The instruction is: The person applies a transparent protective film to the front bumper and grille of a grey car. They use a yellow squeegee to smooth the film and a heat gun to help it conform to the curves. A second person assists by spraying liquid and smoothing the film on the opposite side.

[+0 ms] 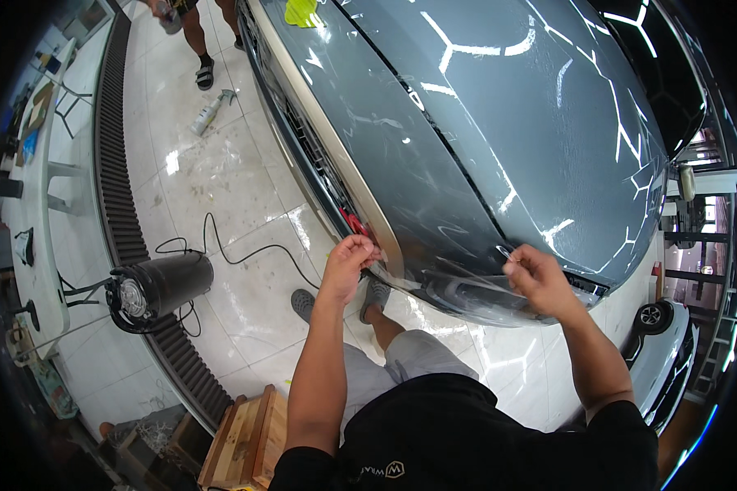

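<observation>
A blue-grey car [442, 188] fills the middle and right in front of me, its hood wet and shiny. Clear film [487, 309] stretches over the front corner and headlight, its lower edge hanging loose. My left hand [354, 263] is closed in a pinch on the film's edge beside the grille end. Past its fingers a small red thing [355, 224] shows at the grille, its kind unclear. By the hood seam, my right hand [542, 280] pinches the film too, with a bright sliver at the fingertips.
A black cylindrical tank [170, 286] and black cable [258, 250] are on the tiled floor at left. A spray bottle [210, 113] lies farther off. Another person's leg [196, 41] stands beyond it. A wooden box [246, 438] is near my left; a yellow-green cloth [303, 12] rests on the car.
</observation>
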Motion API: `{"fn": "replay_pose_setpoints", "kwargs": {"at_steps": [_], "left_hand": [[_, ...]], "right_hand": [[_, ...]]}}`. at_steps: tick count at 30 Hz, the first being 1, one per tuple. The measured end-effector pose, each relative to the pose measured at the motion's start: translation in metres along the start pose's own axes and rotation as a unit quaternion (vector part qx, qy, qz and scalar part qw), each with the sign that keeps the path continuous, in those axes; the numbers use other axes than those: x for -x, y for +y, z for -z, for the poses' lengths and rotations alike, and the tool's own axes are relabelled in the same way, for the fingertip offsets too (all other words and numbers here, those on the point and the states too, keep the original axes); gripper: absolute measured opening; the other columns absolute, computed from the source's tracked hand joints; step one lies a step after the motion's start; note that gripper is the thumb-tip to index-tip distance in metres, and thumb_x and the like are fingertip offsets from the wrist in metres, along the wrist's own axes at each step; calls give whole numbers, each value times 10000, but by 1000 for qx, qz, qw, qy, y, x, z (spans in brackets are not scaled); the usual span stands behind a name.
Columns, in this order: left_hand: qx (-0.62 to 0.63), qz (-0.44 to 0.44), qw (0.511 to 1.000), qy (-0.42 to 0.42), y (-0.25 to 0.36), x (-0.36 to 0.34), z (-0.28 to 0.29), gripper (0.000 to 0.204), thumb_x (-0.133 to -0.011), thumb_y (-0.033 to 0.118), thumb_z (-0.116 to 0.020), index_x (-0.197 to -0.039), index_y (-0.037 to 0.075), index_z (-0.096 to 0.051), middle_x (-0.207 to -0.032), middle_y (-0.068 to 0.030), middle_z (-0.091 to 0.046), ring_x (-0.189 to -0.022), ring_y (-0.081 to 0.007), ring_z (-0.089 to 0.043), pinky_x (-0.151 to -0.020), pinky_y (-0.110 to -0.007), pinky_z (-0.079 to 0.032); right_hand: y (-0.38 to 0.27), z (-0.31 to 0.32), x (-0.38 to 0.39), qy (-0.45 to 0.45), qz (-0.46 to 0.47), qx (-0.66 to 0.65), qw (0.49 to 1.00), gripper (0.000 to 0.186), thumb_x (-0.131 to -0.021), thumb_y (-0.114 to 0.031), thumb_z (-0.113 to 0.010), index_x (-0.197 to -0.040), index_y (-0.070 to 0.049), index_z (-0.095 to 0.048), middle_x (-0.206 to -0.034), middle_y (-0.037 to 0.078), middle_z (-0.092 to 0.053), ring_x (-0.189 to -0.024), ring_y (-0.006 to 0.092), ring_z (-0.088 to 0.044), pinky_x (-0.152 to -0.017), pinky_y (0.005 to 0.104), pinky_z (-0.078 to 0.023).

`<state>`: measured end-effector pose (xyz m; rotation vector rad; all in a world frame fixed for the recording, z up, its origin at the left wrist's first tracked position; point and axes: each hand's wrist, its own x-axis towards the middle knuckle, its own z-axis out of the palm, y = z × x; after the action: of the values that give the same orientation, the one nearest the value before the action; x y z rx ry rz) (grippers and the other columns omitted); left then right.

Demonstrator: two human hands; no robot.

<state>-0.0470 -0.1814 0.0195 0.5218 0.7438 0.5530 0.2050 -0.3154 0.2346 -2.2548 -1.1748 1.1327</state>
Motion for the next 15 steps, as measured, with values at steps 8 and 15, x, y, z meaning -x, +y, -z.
{"fn": "replay_pose_setpoints", "kwargs": {"at_steps": [8, 15], "left_hand": [[-13, -67, 997, -33, -14, -1, -6, 40, -915, 109, -531, -902, 70, -529, -896, -38, -587, -829, -152, -548, -841, -325, -422], [-64, -93, 993, 27, -20, 3, -10, 83, -908, 111, -564, -941, 35, -552, -858, -25, -598, -801, -104, -557, -773, -254, -451]], "right_hand": [[11, -13, 3, 208, 138, 255, 934, 254, -915, -184, -563, -737, -21, -483, -609, 169, -536, -525, 384, -522, -479, 427, -406], [20, -14, 5, 265, 137, 301, 906, 224, -910, -195, -559, -754, -46, -499, -627, 156, -556, -545, 373, -547, -481, 441, -418]]}}
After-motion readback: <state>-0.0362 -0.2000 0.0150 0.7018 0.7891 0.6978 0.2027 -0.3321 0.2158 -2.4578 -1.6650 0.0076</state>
